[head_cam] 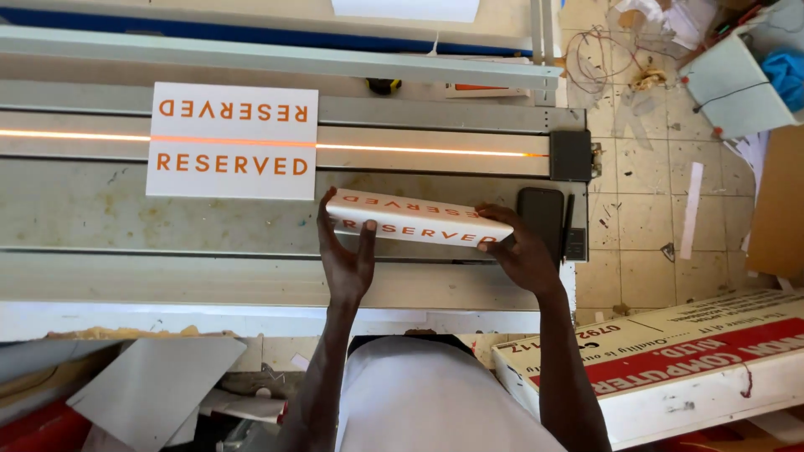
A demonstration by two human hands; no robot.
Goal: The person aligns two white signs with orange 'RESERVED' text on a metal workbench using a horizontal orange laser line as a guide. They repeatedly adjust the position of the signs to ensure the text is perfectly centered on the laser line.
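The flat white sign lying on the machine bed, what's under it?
Under the flat white sign runs a glowing orange line, showing faintly through the sheet, on the grey machine bed. The bed surface beneath is otherwise covered.

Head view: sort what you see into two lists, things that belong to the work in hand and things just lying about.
In the work:
left hand
right hand
folded white sign, held by both hands
flat white sign on the bench
glowing orange line

Lying about:
black phone
printed board
wire tangle
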